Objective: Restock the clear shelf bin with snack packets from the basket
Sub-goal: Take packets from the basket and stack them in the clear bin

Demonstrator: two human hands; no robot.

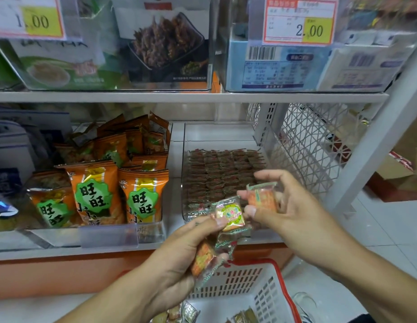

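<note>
1. One snack packet [261, 198] is pinched in the right hand [286, 213], thumb below and fingers above, its orange face turned toward the camera. It hangs over the front edge of the clear shelf bin [220, 134], nearly above the rows already laid there.
2. Several more packets sit in the left hand [179, 250]: a yellow-faced packet [229, 215] held up at the fingertips, and an orange packet [204, 258] lower in the palm. That hand's fingers are curled round the bunch, so it grips rather than rests.
3. Of the two hands, the right is nearer the bin; the left sits lower and closer to the person, between bin and basket [256, 283].
4. From the right hand the bin lies ahead and slightly down. Its long axis runs away from the person into the shelf, and the packed rows [223, 173] fill the front and middle, leaving bare floor at the back.
5. I judge the next move as a short forward reach with the right hand, setting its packet on or behind the rows; the left then feeds the next one.
6. Outward from there: the red-rimmed basket stands below the shelf edge with a few packets left in its bottom, orange snack bags [142, 194] fill the neighbouring bin to the left, and a white lattice panel [307, 145] closes the shelf on the right.
</note>
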